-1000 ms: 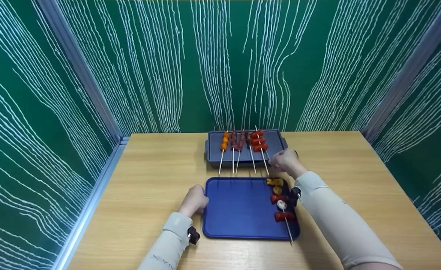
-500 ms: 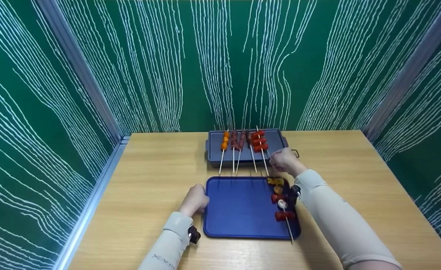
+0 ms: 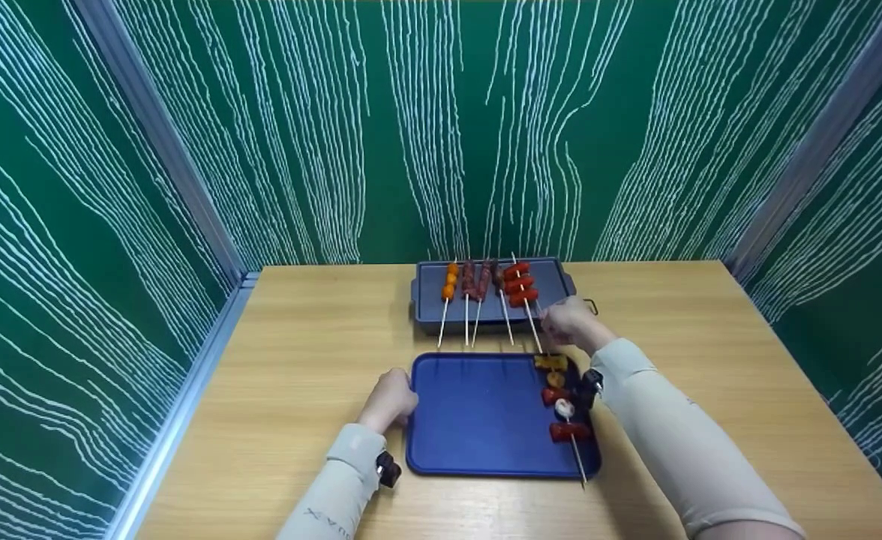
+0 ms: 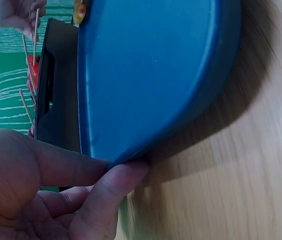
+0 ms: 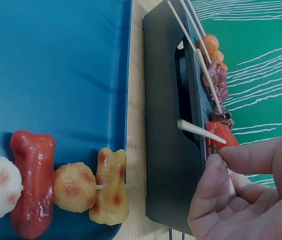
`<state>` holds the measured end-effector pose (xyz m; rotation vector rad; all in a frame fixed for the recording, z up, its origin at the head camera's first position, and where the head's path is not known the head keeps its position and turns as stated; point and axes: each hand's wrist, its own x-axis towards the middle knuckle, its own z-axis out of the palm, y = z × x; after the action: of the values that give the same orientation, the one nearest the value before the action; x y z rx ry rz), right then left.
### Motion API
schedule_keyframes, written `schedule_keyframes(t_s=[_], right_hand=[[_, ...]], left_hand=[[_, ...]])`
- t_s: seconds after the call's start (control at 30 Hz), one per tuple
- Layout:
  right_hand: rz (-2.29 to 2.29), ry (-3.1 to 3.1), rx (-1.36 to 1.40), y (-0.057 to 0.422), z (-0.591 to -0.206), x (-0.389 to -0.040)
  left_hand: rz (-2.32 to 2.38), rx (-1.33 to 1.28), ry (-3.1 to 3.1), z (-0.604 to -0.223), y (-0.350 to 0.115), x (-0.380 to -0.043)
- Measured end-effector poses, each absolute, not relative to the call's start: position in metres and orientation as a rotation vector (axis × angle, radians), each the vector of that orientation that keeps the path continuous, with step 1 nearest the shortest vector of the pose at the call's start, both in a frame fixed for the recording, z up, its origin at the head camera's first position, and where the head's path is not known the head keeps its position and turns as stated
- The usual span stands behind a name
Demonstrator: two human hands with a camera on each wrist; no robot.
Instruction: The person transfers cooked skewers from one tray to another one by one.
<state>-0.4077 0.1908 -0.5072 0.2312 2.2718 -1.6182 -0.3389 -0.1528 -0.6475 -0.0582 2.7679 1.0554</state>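
Right of the head view's centre, the thin stick (image 5: pixel 224 163) seems pinched in your right hand (image 3: pixel 572 322); likely light and stiff, best held at that bare end. Lower, your left hand (image 3: pixel 391 397) pinches the probably slippery blue tray (image 3: pixel 478 420) by its left rim.

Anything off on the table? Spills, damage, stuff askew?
No spill or damage visible. Slightly askew: the mixed skewer lies slanted on the tray, its stick poking past the near rim. On the grill, the skewers fan at uneven angles instead of lying parallel.
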Motion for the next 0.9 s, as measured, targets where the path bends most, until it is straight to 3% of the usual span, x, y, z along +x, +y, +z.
schedule_keyframes(t_s=[0.2, 0.9], right_hand=[[-1.595, 2.274, 0.347, 0.1922, -0.5067, -0.4079], [-1.672, 2.297, 0.327, 0.1935, -0.5038, -0.4047]], left_hand=[[1.046, -0.064, 2.778, -0.6465, -0.1516, -0.3382], [1.032, -0.034, 2.805, -0.6483, -0.1543, -0.3401]])
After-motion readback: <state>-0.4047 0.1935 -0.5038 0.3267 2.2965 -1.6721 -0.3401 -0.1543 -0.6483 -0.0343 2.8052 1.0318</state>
